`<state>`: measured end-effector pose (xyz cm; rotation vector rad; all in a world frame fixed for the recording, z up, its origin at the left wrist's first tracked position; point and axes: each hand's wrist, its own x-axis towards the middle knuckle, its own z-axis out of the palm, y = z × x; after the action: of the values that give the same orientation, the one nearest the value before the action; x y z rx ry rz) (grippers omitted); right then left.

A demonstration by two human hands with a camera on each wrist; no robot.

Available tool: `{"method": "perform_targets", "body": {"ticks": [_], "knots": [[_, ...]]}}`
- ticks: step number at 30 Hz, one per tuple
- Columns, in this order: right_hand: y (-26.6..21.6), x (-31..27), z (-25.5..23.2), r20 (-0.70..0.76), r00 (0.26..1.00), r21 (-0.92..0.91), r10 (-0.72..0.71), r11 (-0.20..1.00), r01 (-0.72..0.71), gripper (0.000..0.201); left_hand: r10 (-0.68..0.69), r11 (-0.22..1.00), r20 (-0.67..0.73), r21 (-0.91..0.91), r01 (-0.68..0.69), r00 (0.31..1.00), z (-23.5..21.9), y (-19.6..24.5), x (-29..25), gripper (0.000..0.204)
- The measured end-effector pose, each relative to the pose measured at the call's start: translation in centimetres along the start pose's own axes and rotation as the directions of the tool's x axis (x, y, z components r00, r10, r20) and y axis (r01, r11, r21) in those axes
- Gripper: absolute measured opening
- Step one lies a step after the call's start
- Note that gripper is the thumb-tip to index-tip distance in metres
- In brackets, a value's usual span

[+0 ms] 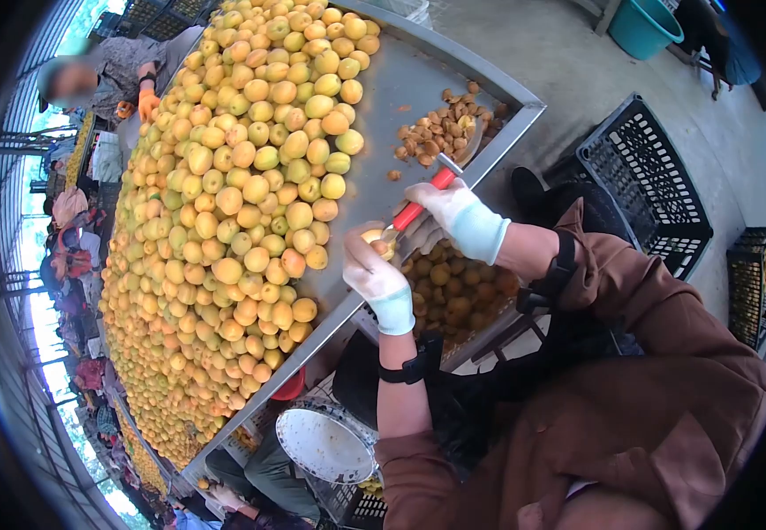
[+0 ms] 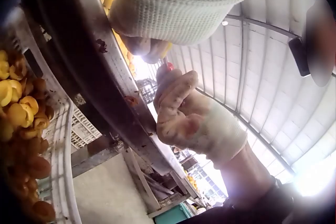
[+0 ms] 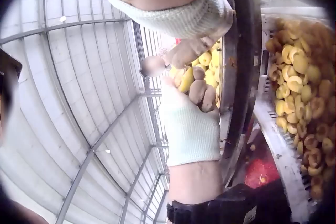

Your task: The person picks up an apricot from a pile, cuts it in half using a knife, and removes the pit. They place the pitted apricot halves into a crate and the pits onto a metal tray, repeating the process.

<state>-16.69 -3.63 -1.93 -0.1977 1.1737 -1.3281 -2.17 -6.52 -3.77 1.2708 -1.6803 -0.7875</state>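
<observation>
My gloved left hand (image 1: 374,276) pinches a yellow-orange apricot (image 1: 380,244) just over the near edge of the metal table. In the right wrist view, the apricot (image 3: 185,80) shows between the left fingers and thumb. My right hand (image 1: 453,216), in a matching white glove with a pale cuff, grips the red handle of a knife (image 1: 411,215). Metal at the lower end of that handle meets the apricot, and a curved metal piece sticks out at the other end. Most of the knife is hidden by the gloves in both wrist views.
A big heap of apricots (image 1: 250,177) covers much of the metal table (image 1: 392,75). Brown pits (image 1: 440,132) lie in its corner. Below the hands stands a crate of halved apricots (image 3: 296,82). Black crates (image 1: 643,177) are at right; another person (image 1: 135,79) works across the table.
</observation>
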Motion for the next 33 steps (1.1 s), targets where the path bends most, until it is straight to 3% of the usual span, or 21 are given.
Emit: {"method": "perform_targets", "body": {"ticks": [6, 8, 12, 14, 18, 20, 21, 23, 27, 28, 30, 33], "knots": [[-0.1, 0.3, -0.2, 0.004, 0.997, 0.029, 0.083, 0.996, -0.084, 0.030, -0.005, 0.998, 0.005, -0.068, 0.005, 1.000, 0.3, 0.1, 0.3, 0.034], [0.0, 0.3, -0.1, 0.003, 0.997, 0.038, 0.079, 0.996, -0.079, 0.030, -0.262, 0.888, 0.063, -0.376, 0.266, 0.963, 0.2, 1.1, 0.4, 0.042], [0.0, 0.3, -0.2, 0.014, 0.997, 0.033, 0.081, 0.996, -0.081, 0.030, -0.322, 0.856, 0.130, -0.382, 0.347, 0.938, -0.2, 2.0, 0.6, 0.049], [0.1, 0.5, -0.2, 0.022, 0.996, 0.071, 0.087, 0.994, -0.089, 0.029, -0.474, 0.726, 0.173, -0.478, 0.494, 0.863, -0.4, 2.8, 0.6, 0.044], [0.4, 0.5, 0.0, 0.011, 0.997, 0.096, 0.070, 0.993, -0.071, 0.028, -0.438, 0.738, 0.177, -0.489, 0.465, 0.881, -0.4, 1.8, 0.7, 0.046], [0.0, -0.2, 0.5, -0.018, 1.000, 0.112, 0.025, 0.993, -0.023, 0.028, -0.227, 0.922, 0.061, -0.309, 0.235, 0.972, 0.0, 0.1, 0.6, 0.044], [0.5, 0.1, 0.4, -0.017, 1.000, 0.111, 0.025, 0.994, -0.023, 0.028, -0.227, 0.921, 0.060, -0.310, 0.234, 0.972, -0.1, 0.6, 0.6, 0.044], [1.7, 0.9, -0.1, -0.019, 0.946, -0.212, -0.325, 0.925, 0.314, 0.023, -0.136, 0.980, 0.011, -0.145, 0.136, 0.991, -0.2, 1.6, 0.6, 0.041], [1.8, 0.4, 0.4, 0.024, 0.919, -0.144, -0.393, 0.908, 0.393, 0.024, 0.014, 1.000, -0.001, 0.003, -0.014, 1.000, -0.5, 0.8, 0.9, 0.035], [1.5, 0.1, 0.4, 0.022, 0.919, -0.144, -0.393, 0.909, 0.392, 0.024, -0.018, 0.998, 0.035, -0.056, 0.020, 0.999, -0.7, 1.2, 1.0, 0.036], [0.6, -0.4, 0.6, -0.027, 0.994, 0.024, -0.104, 0.994, 0.104, 0.028, -0.049, 0.992, 0.070, -0.114, 0.057, 0.996, -0.8, 1.1, 1.1, 0.036], [0.5, -0.3, 0.9, -0.051, 0.998, 0.146, 0.022, 0.989, -0.015, 0.029, -0.122, 0.965, 0.092, -0.223, 0.140, 0.988, -0.6, 0.3, 1.2, 0.040]]}}
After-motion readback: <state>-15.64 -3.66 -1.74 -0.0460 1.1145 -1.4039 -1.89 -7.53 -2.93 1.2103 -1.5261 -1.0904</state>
